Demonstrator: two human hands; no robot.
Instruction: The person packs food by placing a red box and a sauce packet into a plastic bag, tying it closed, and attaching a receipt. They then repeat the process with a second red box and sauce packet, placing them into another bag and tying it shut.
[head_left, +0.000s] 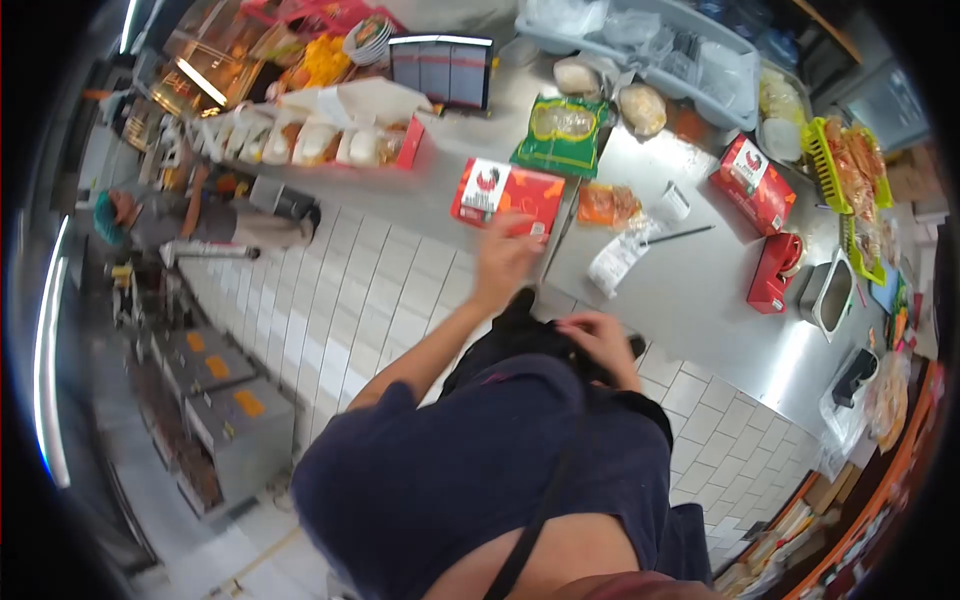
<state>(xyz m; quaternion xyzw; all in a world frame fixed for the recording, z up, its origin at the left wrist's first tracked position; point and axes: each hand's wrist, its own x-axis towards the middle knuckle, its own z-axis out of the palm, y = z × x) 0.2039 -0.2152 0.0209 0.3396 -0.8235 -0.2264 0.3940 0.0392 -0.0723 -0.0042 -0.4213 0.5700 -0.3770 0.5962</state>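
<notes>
Steel bench (690, 290) spans the upper middle and right of the frame, above pale floor tiles (370, 270). At upper centre I see the red box (535, 195), long axis crosswise, right end dipping slightly, white panel (487, 188) leftmost. My left grip (505, 258) angles up from lower left, fingers over its lower edge; whether clamped, I cannot tell. My right grip (602, 342) curls near mid-frame, its closure unclear.
</notes>
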